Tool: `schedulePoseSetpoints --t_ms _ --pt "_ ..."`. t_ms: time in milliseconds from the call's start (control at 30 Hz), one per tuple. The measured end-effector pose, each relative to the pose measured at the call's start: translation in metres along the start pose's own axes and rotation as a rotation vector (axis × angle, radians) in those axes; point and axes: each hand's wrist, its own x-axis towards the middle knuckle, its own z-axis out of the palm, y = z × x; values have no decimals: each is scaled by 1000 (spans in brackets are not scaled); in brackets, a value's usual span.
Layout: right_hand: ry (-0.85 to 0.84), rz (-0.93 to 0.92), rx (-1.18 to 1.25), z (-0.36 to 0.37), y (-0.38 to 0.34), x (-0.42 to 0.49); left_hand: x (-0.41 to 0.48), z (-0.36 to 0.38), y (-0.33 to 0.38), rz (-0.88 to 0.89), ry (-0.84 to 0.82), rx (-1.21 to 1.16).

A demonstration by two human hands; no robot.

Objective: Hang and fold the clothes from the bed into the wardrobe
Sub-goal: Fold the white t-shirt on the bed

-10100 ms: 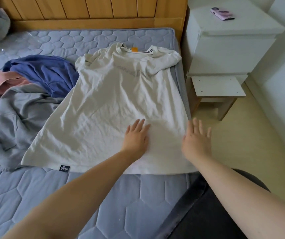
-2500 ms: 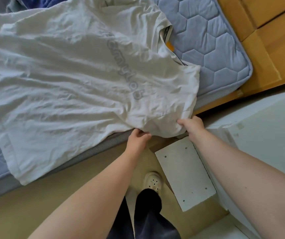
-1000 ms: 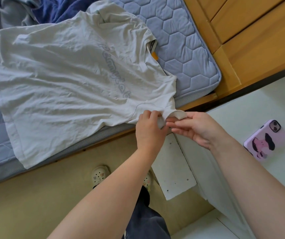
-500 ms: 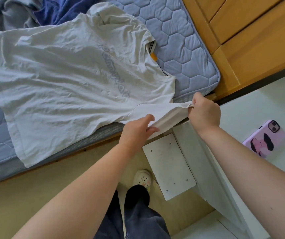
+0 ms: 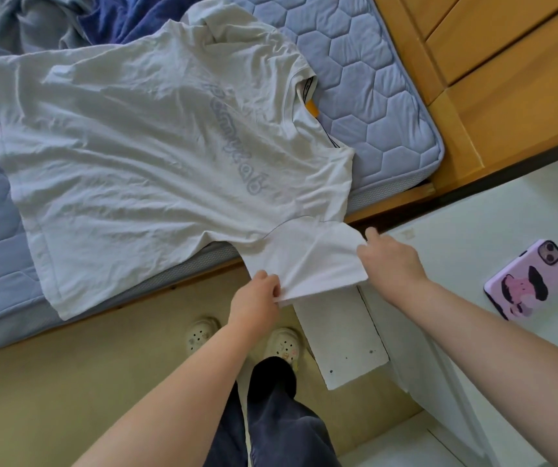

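Note:
A cream T-shirt with pale grey lettering lies flat on the blue quilted mattress, its near sleeve pulled out past the bed's edge. My left hand pinches the sleeve's lower corner. My right hand grips the sleeve's other hem corner, and the sleeve is stretched flat between them above the floor. A blue garment and a grey garment lie crumpled at the far left of the bed.
A white bedside cabinet stands right of the bed with a pink phone on top and a low white shelf beneath. Wooden headboard at the upper right. My feet in pale clogs stand on the beige floor.
The sleeve has been drawn out and spread flatter between both hands. My left hand has shifted down to its lower corner and my right hand to its outer hem.

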Motion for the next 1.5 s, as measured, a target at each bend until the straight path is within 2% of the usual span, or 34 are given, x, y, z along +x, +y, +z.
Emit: schedulePoseSetpoints --t_ms 100,167,233,333,400,500,633,733,800,867,967,1067,1233,1300,1400,1500 --pt "-124 -89 -133 -1 -4 9 3 3 -4 -2 -142 1" --pt "-187 -100 -117 -4 -5 18 7 2 -4 -22 -155 -26" --pt "-315 -139 -26 -5 -4 28 10 -4 -2 -53 -166 -19" --pt "-507 -148 183 -15 -2 41 16 -17 -5 -18 -333 164" --pt "-582 -110 301 -24 0 52 23 -29 -10 -45 -346 116" --pt "-643 -93 369 -48 1 72 38 -58 -20 -186 -177 -243" --pt "-470 60 571 -82 2 118 74 -104 -28 -417 -7 -737" --pt "-268 269 980 -101 6 164 103 -139 -30 -558 125 -1252" --pt "-191 417 1289 -101 10 187 120 -153 -38 -512 165 -1388" --pt "-168 493 1320 -90 10 199 130 -154 -49 -486 154 -1142" --pt "-185 501 1084 -56 10 202 132 -137 -58 -485 134 -843" --pt "-258 506 989 -31 4 188 136 -112 -66 -508 62 -763" --pt "-348 412 945 4 -5 178 136 -88 -71 -327 -23 -550" --pt "-273 442 974 5 4 179 136 -86 -76 -354 -6 -531" --pt "-23 577 1134 5 22 179 136 -90 -84 -448 77 -640" --pt "18 602 1212 5 22 177 136 -91 -86 -432 123 -597"
